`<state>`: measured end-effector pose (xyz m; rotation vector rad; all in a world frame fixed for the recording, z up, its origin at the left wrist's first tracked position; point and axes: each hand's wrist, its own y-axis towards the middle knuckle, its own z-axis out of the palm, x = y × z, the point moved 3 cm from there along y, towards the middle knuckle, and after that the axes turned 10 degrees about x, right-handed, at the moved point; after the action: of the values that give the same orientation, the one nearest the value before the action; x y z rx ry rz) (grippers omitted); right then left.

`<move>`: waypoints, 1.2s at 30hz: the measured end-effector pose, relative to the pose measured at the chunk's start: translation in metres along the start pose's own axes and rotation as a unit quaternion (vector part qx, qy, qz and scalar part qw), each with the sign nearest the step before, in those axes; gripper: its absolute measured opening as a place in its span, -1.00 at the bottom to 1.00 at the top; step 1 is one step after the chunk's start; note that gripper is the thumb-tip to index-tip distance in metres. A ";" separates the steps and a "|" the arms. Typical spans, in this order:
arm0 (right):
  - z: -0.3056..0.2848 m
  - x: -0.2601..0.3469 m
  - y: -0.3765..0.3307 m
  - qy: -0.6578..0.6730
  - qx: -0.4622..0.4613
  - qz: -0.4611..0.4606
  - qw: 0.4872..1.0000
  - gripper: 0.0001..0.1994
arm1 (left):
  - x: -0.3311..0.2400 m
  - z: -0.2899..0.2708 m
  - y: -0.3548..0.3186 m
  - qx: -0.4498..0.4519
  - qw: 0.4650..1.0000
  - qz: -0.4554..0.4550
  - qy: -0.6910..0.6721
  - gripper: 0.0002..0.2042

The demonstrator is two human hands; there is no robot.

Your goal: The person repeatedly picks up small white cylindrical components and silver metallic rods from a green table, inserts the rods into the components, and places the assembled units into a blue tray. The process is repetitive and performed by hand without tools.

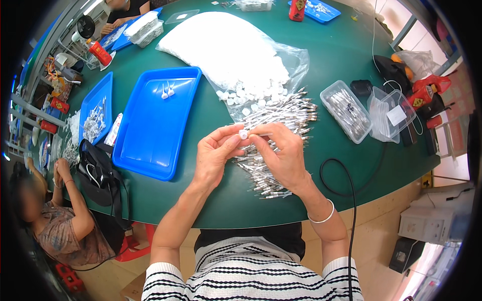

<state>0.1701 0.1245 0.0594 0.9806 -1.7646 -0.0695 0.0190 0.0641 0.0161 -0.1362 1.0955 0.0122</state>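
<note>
Over the near middle of the table, my left hand [213, 156] pinches a small white plastic cap [243, 134] between thumb and fingertips. Close against it, my right hand [282, 159] is closed on a thin white stick-like piece [265, 134]; its end at the cap is hidden by the fingers. Beneath both hands spreads a loose pile of thin sticks with metal ends [293, 116]. Beyond it, loose white caps [273, 83] spill from a large clear bag of white pieces [216, 45]. Two capped pieces [167, 91] stand in a blue tray [150, 138] to the left.
At right are a clear box of sticks [346, 110], clear lids [394, 115] and a black cable [346, 175]. A black bag [103, 173] and another blue tray [106, 93] lie left. Co-workers [75, 220] sit at the left and far left. Red bottles [297, 10] stand around.
</note>
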 end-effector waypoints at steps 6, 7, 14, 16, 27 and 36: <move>0.000 -0.001 0.000 -0.002 0.000 0.003 1.000 -0.91 | 0.002 -0.002 0.001 0.002 1.000 -0.016 -0.024 -0.72; 0.000 -0.001 0.000 -0.003 -0.001 0.002 1.000 -0.91 | 0.002 -0.002 0.001 0.003 0.999 -0.019 -0.028 -0.72; 0.000 -0.002 -0.001 -0.005 0.000 0.004 1.000 -0.90 | 0.000 0.002 0.001 -0.007 0.999 -0.016 -0.027 -0.74; 0.000 -0.002 -0.001 -0.004 0.001 0.003 1.000 -0.90 | 0.000 0.000 0.000 -0.003 1.000 -0.018 -0.023 -0.72; -0.003 0.001 0.001 -0.028 0.025 0.006 0.999 -0.92 | -0.001 0.002 0.000 0.003 1.000 0.009 0.029 -0.71; -0.004 0.002 0.001 -0.045 0.027 -0.007 0.999 -0.92 | 0.004 -0.001 0.002 -0.001 1.000 -0.019 -0.017 -0.72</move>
<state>0.1725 0.1261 0.0631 1.0433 -1.8493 -0.0771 0.0193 0.0653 0.0121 -0.1591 1.0594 -0.0187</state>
